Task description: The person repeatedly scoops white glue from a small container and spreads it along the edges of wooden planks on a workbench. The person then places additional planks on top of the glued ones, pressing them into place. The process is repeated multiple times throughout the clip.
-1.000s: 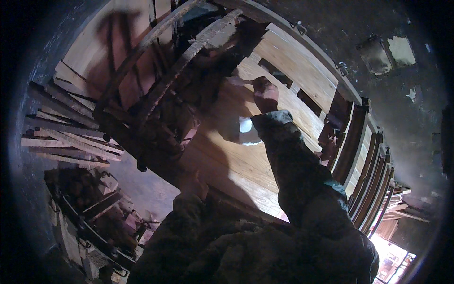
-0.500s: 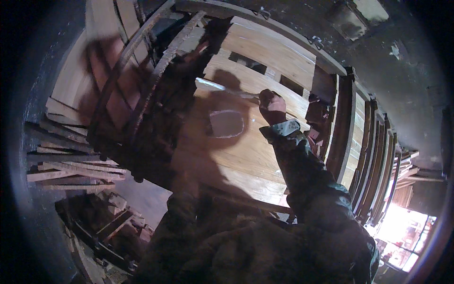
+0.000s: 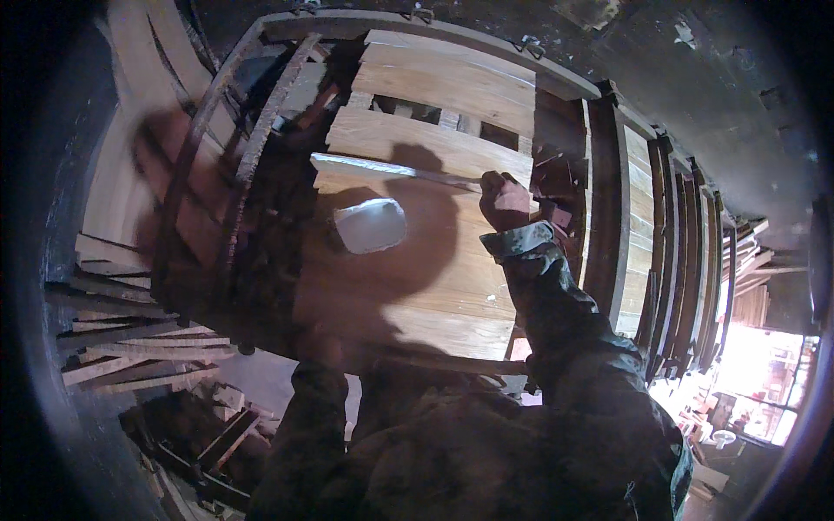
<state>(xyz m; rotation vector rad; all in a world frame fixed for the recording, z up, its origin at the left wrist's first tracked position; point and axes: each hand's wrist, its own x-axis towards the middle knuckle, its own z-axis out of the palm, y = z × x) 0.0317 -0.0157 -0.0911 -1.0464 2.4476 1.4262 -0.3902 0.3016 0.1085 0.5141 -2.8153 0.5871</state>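
In the upper centre of the frame, the right hand (image 3: 506, 201) curls its grip at the right end of a pale streak (image 3: 352, 164) along a wooden board (image 3: 369, 135); whether it holds anything I cannot tell. The left hand's grip is lost in shadow. The board looks stiff, fairly light, best held by its ends.

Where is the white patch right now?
In the head view, left of centre, the white patch shows on the pale wooden boards, left of and slightly below the right hand.
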